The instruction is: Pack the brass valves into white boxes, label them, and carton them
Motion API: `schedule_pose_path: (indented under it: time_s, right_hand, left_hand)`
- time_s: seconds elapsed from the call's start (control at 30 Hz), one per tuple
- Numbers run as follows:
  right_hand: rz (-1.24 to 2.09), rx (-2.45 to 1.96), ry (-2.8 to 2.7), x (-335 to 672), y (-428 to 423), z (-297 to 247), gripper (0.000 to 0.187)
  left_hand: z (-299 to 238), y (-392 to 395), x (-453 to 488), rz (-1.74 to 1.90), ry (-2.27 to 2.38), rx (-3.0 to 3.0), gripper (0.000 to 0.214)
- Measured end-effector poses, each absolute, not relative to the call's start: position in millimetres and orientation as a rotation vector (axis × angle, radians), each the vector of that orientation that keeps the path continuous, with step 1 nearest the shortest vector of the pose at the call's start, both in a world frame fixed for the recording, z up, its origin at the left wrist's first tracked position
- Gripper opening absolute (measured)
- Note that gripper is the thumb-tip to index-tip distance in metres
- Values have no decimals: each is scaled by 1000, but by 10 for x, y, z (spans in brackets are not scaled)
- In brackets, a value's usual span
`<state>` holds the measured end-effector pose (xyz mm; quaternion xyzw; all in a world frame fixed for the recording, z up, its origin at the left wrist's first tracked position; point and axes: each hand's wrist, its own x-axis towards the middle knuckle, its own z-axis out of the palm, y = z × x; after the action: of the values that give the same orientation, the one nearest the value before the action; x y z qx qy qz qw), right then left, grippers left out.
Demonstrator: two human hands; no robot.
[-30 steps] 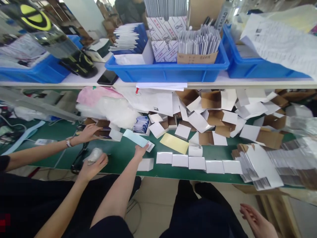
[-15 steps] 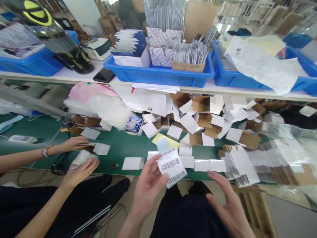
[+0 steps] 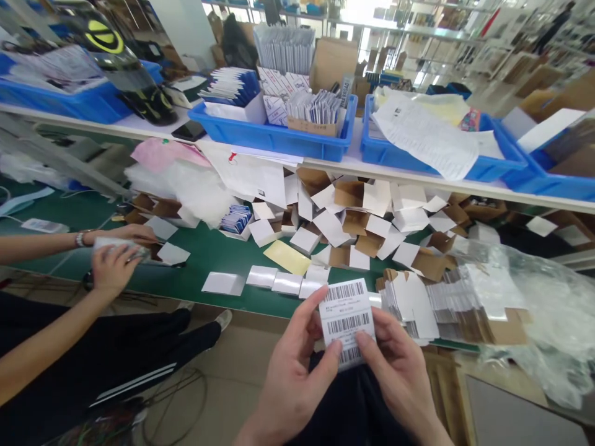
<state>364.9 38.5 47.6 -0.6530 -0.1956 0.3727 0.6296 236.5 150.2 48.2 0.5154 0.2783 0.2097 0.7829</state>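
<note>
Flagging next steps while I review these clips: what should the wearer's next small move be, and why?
Probably lift an edge of the white rectangular paper barcode sheet with the right hand while the left hand steadies it: both hands hold it, printed side up, and the thumbs rest close together over its lower part.

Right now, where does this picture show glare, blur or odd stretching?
Head view: light glares off the far floor and shines on the plastic wrap; on the label sheet, thick bars look clear, but the smallest print is too soft to read; the dark bottle leans at upper left, perhaps from lens distortion.
</note>
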Motion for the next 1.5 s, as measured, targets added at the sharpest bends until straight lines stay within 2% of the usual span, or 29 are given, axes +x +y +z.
schedule_pose_path:
  time_s: [0.27,0.47,0.73,0.97,1.5]
  right_hand:
    - [937,-1521,-530,3929,-175,529,31]
    - [966,-1513,-593,3967,-418,436,27]
    - [1057,-1506,-725,3918,-525,371,23]
    - [1085,-1551,-796,3903,-652,192,21]
    - [1089,-1660,-904,3921,-619,92,17]
  left_hand:
    - [394,691,2536,524,738,1177,62]
    - [335,364,2519,600,828,1191,60]
    - [347,356,2423,663,902,1417,42]
    - [256,381,2303,548,876,1694,19]
    - [52,320,2329,569,976,1485,14]
